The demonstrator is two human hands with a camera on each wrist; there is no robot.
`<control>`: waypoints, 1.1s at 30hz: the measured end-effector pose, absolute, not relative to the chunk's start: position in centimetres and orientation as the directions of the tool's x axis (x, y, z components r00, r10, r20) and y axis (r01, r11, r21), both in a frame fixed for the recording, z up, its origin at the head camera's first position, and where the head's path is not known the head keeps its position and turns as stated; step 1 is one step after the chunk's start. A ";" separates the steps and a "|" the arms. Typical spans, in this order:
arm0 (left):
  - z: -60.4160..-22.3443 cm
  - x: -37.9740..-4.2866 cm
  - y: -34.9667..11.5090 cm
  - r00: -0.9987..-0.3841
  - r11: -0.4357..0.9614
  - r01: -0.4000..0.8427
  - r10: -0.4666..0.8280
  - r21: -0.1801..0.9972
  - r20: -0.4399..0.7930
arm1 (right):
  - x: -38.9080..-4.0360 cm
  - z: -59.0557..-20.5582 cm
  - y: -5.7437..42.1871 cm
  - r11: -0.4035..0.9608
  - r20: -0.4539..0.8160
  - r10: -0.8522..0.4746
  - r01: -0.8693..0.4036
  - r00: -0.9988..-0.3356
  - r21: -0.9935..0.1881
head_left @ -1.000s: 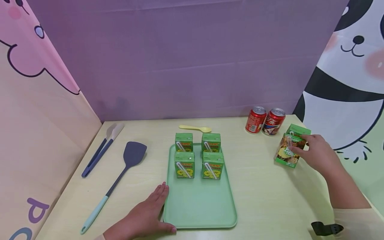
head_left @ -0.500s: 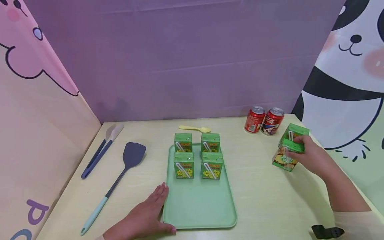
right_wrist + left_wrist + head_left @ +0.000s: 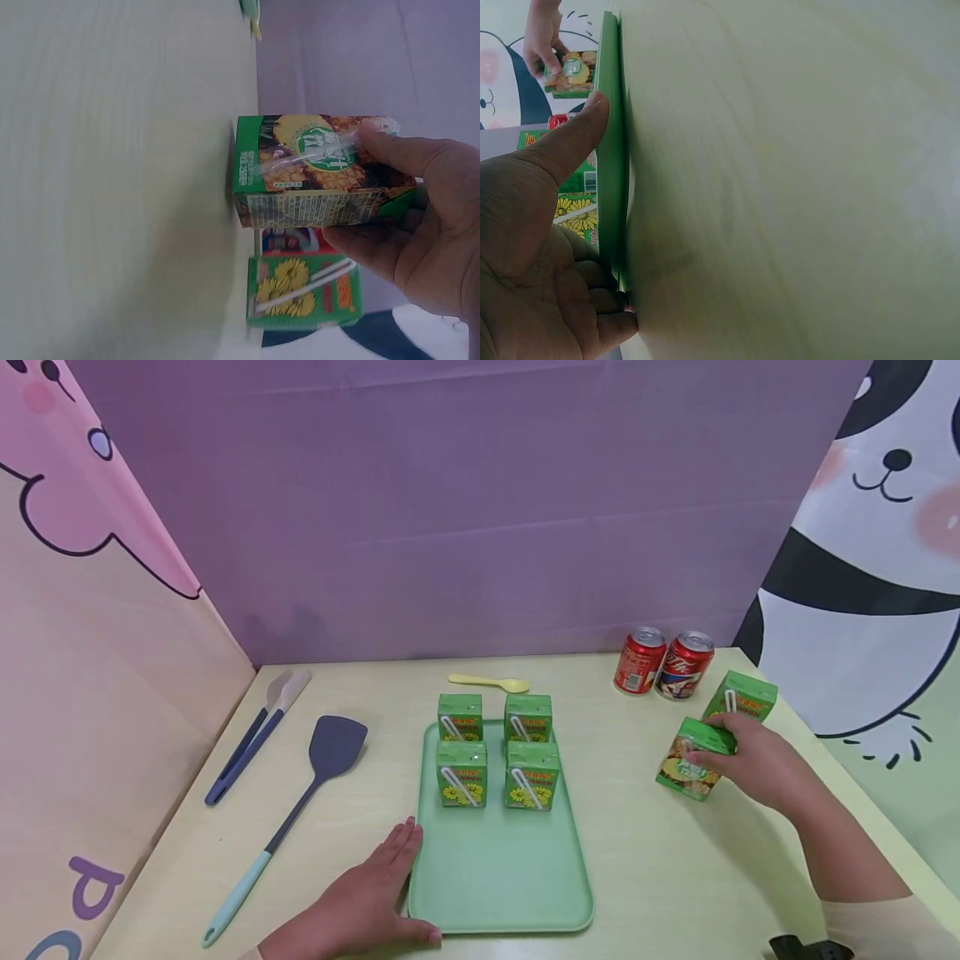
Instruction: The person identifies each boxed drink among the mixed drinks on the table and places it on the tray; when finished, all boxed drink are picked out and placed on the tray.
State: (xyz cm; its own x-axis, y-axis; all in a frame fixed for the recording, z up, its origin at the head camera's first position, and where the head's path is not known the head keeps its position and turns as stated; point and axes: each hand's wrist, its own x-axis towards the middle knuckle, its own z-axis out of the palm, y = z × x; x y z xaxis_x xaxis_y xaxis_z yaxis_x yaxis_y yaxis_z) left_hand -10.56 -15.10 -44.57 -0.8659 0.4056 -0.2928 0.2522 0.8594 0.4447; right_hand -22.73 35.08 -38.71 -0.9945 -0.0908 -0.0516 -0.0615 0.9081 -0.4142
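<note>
Right hand's grip (image 3: 750, 764) pinched a pineapple-printed carton (image 3: 315, 169) between thumb and fingers near its top, probably to keep its base free. It was at the right of the worktop (image 3: 637, 868), on the near side of a green carton (image 3: 738, 693). The left hand (image 3: 367, 893), fingers straight, rested against the tray (image 3: 498, 877), apparently steadying it. There, front cartons (image 3: 461, 774) partly hid the rear cartons (image 3: 460, 717). Whether the pinched carton touched the worktop could not be told.

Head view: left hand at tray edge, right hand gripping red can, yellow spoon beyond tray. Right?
No: the right hand grips a pineapple-print carton, not a can; see the right wrist view. The left hand is at the edge of the tray, the yellow spoon beyond it.
</note>
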 end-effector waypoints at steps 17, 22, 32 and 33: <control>-44.7 -10.6 -15.1 -0.869 0.860 0.256 0.405 0.441 -0.285 | -17.6 -35.1 25.9 0.814 0.046 -0.291 -0.272 -0.956 -0.513; -44.8 -10.8 -15.1 -0.870 0.866 0.241 0.393 0.439 -0.297 | -16.2 -35.1 23.4 0.782 0.094 -0.362 -0.357 -0.927 -0.510; -44.9 -10.8 -15.0 -0.871 0.868 0.232 0.386 0.439 -0.304 | -14.5 -36.4 18.5 0.730 0.120 -0.464 -0.455 -0.878 -0.510; -44.9 -10.8 -15.0 -0.872 0.869 0.232 0.385 0.438 -0.303 | -14.4 -36.6 18.0 0.728 0.115 -0.474 -0.462 -0.873 -0.507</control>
